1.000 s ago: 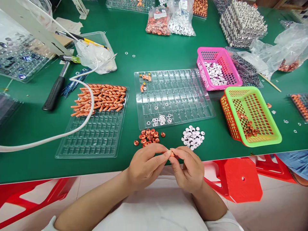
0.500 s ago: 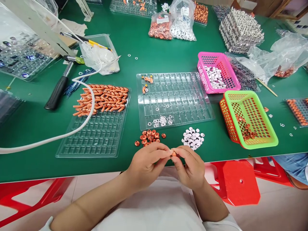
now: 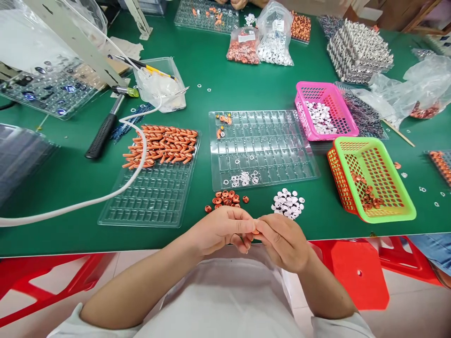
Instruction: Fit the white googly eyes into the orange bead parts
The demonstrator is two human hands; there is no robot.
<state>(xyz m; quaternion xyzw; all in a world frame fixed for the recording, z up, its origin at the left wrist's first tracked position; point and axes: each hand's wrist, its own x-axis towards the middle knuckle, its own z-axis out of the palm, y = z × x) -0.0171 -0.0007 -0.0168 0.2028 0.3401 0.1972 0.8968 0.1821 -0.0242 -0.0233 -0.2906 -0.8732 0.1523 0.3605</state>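
Note:
My left hand (image 3: 225, 231) and my right hand (image 3: 286, 240) meet at the table's front edge, both pinching one small copper-coloured part (image 3: 256, 231) that their fingers mostly cover. Just beyond my left hand lies a pile of copper-coloured round pieces (image 3: 226, 198). White discs (image 3: 288, 203) are heaped beyond my right hand. Behind both piles, a clear compartment tray (image 3: 268, 155) holds white rings (image 3: 244, 178) at its near left and a few orange parts (image 3: 224, 120) at its far left.
Left are a clear tray (image 3: 148, 197) with copper-coloured parts, a white hose (image 3: 105, 197) across it and a hammer (image 3: 102, 134). Right stand a pink basket (image 3: 326, 89) and a green basket (image 3: 405, 206). Another person's hands (image 3: 237, 3) show at the top.
The view has shifted, so the table things appear further right. My fingers have changed their hold on the small part, with my right fingers now more folded over it.

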